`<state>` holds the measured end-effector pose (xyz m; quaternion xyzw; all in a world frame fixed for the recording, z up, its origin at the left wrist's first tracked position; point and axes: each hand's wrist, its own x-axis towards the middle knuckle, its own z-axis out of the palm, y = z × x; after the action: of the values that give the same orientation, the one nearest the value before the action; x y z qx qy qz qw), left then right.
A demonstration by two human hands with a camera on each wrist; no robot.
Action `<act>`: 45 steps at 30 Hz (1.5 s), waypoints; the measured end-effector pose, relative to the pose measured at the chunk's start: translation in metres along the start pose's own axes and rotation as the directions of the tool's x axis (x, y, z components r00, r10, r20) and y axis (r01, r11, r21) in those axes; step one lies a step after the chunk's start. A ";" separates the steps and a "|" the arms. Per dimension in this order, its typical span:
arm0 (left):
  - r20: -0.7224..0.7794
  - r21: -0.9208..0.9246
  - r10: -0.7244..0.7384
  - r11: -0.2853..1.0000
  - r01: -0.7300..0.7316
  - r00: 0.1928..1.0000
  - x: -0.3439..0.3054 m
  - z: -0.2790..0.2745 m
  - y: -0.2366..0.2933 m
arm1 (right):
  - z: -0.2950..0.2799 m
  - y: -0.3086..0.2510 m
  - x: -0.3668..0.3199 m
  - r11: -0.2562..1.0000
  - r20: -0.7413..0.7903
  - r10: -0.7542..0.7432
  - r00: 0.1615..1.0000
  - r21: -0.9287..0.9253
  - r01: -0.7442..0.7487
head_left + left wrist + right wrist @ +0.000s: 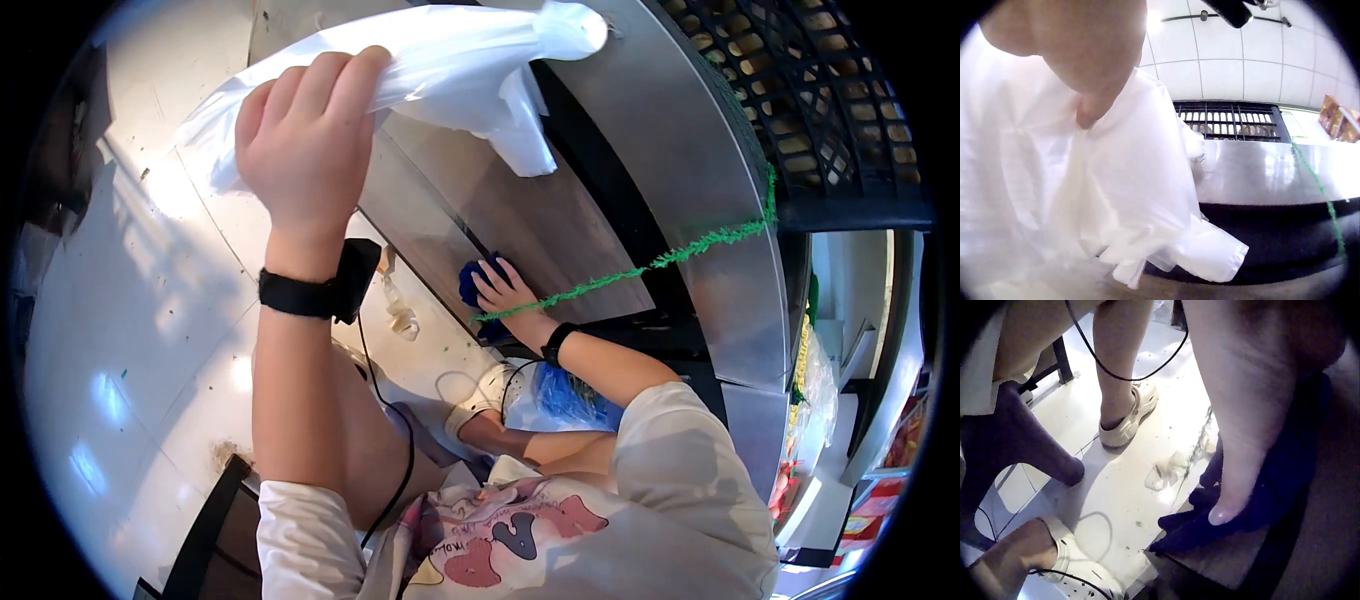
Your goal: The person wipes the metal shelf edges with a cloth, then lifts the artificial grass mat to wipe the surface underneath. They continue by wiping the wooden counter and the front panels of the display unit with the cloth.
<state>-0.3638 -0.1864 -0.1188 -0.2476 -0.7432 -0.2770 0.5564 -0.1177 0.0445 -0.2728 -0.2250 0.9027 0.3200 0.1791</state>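
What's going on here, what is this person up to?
Someone seems to be wiping down a metal-edged counter. Their left hand grips a bunched white plastic bag and holds it up, while their right hand lies with fingers spread on a dark blue cloth against the brownish panel below the metal edge. A fuzzy green garland hangs across that panel. I can't tell whether the cloth is moving.

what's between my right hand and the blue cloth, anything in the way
Nothing visible: your right hand lies directly on the blue cloth. The green tinsel strand passes near the heel of that hand, but doesn't appear to separate them.
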 end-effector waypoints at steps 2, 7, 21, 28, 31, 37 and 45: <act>-0.017 0.004 0.012 1.000 -0.012 1.000 0.000 0.001 -0.001 | 0.010 -0.006 0.006 1.000 -0.069 -0.001 0.998 0.024 0.002; -0.029 0.025 0.008 1.000 -0.007 1.000 -0.001 0.003 -0.001 | 0.023 0.008 0.034 0.992 -0.195 -0.012 0.981 0.119 0.036; -0.017 -0.029 0.014 0.999 -0.014 1.000 -0.008 0.013 -0.003 | -0.089 0.122 0.104 0.915 -0.287 0.390 0.875 0.015 -0.403; 0.097 -0.015 -0.004 1.000 0.006 0.995 -0.009 0.000 0.001 | -0.080 0.104 0.116 0.900 -0.188 0.392 0.900 -0.125 -0.418; 0.088 -0.027 -0.006 1.000 0.008 0.996 -0.011 0.002 0.002 | -0.080 0.106 0.125 0.911 -0.166 0.391 0.905 -0.072 -0.407; 0.025 -0.048 -0.004 0.999 0.005 1.000 -0.012 0.005 0.003 | -0.069 0.099 0.142 0.904 -0.190 0.403 0.895 -0.074 -0.422; -0.011 -0.070 -0.002 0.998 0.001 1.000 -0.012 0.008 0.002 | -0.062 0.112 0.129 0.930 -0.389 0.367 0.845 0.131 -0.344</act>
<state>-0.3649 -0.1806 -0.1315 -0.2650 -0.7300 -0.3047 0.5513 -0.2954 0.0435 -0.2320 -0.1105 0.9545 0.2683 -0.0685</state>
